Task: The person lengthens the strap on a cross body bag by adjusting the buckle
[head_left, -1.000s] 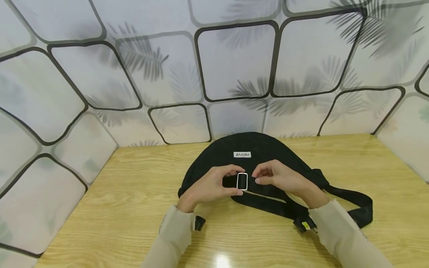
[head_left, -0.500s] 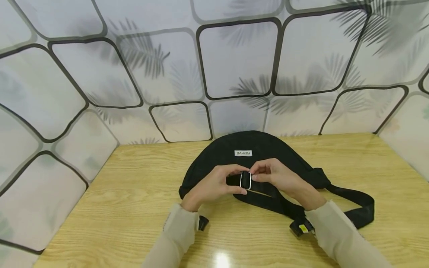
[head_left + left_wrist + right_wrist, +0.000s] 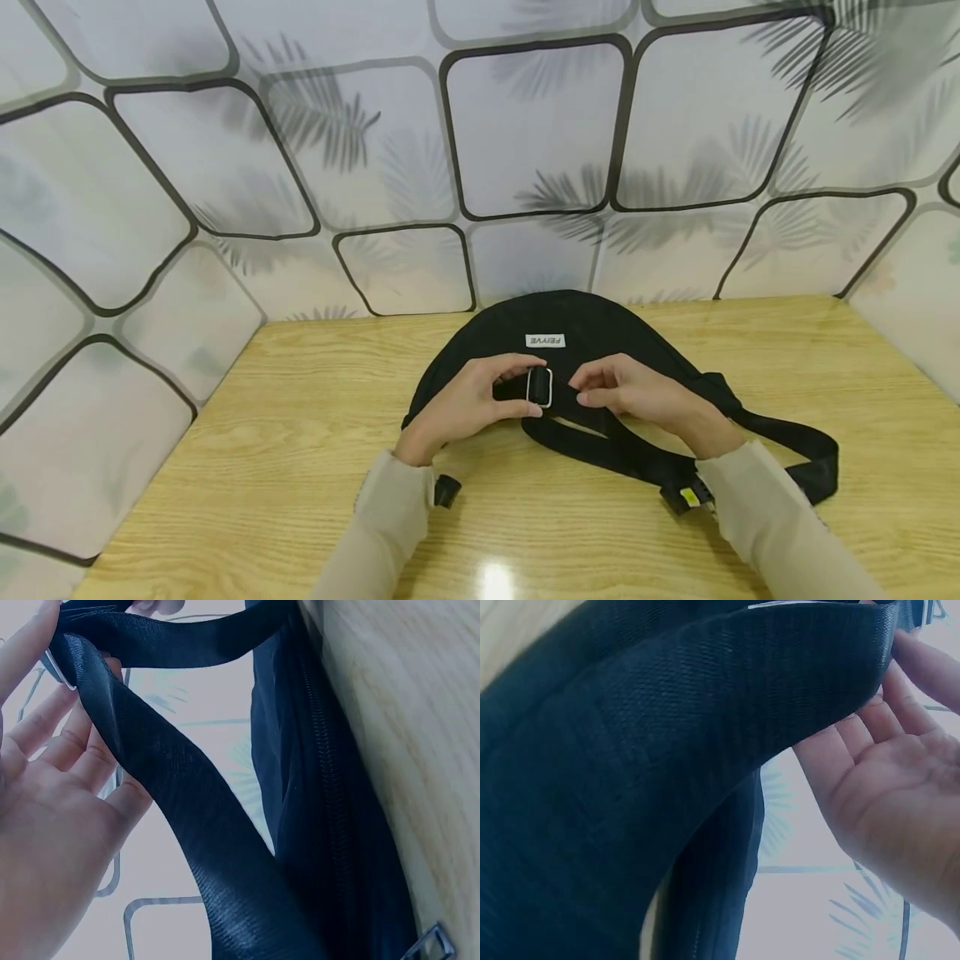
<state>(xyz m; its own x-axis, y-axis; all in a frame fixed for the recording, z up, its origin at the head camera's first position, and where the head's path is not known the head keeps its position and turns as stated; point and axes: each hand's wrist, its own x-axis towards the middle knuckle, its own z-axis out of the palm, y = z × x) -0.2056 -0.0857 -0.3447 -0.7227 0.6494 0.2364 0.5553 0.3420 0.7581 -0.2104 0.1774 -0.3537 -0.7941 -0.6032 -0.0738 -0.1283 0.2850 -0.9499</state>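
Observation:
A black waist bag (image 3: 577, 317) with a small white label lies at the back of the table. In front of it, my left hand (image 3: 468, 400) holds a silver-rimmed strap slider (image 3: 540, 387) between thumb and fingers, with black webbing threaded through it. Just to the right, my right hand (image 3: 648, 400) pinches the black strap (image 3: 727, 682) with thumb and forefinger. A long stretch of strap (image 3: 187, 787) hangs from the slider in the left wrist view. The strap's end is not clearly visible.
One black buckle part (image 3: 447, 490) lies by the left sleeve, and another with a yellow-green tag (image 3: 684, 498) by the right sleeve. A strap loop (image 3: 821, 458) spreads out at the right. Patterned panels (image 3: 532, 133) stand behind the wooden table (image 3: 300, 417).
Half a second ago my right fingers were at the slider; now they are apart from it, to its right, with strap between. My left hand and the slider have shifted slightly up and left.

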